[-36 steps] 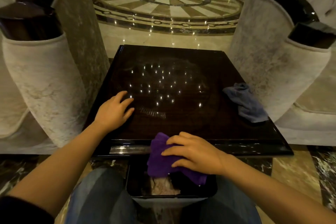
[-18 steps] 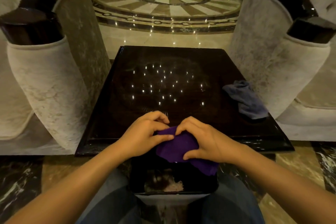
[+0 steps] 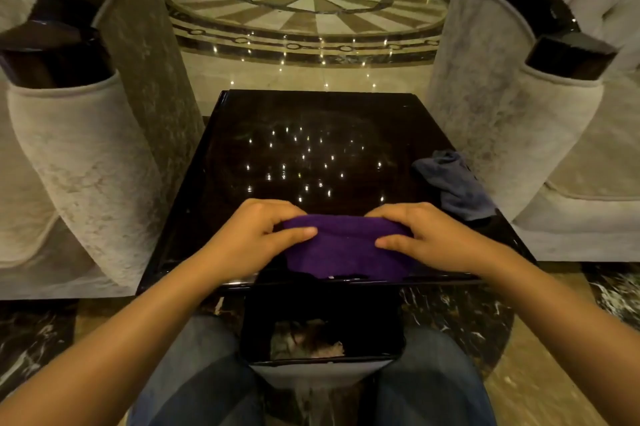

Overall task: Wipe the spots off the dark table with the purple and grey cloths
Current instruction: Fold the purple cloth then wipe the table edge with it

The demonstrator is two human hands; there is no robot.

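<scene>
A glossy dark table (image 3: 242, 135) fills the middle of the view and reflects many small ceiling lights. The purple cloth (image 3: 343, 252) is stretched flat over the table's near edge. My left hand (image 3: 252, 238) pinches its left end and my right hand (image 3: 426, 238) pinches its right end, thumbs on top. A crumpled grey cloth (image 3: 457, 183) lies loose near the table's right edge, away from both hands. I cannot pick out spots among the reflections.
Pale upholstered armchairs with dark glossy arm caps flank the table, one on the left (image 3: 79, 155) and one on the right (image 3: 519, 121). A small dark bin (image 3: 322, 332) sits between my knees under the near edge. Patterned marble floor (image 3: 311, 6) lies beyond.
My left hand left the table top and came to the purple cloth. Both hands lifted the bunched cloth up from below the near edge and spread it wide.
</scene>
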